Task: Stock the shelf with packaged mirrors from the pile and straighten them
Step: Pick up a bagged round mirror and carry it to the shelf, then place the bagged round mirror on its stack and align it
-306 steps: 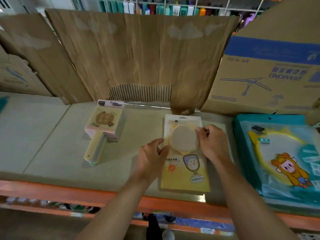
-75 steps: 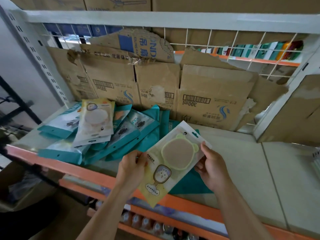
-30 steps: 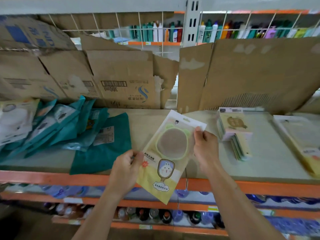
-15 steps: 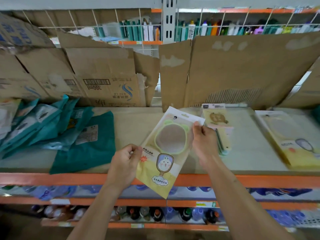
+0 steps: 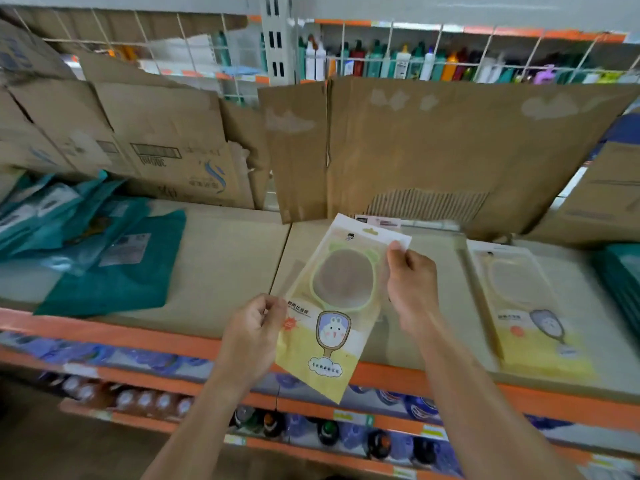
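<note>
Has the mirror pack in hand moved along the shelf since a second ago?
Yes. The mirror pack has gone right: it was below the white upright, now it is mostly right of it.

Flattened cardboard boxes (image 5: 433,143) lean along back; bottles (image 5: 398,64) stand behind wire grid (image 5: 194,46); more bottles (image 5: 329,431) below, blurred.

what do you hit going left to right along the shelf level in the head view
pile of teal packages → left hand → held packaged mirror → right hand → yellow packaged mirror lying flat → teal stack at the right edge
</note>
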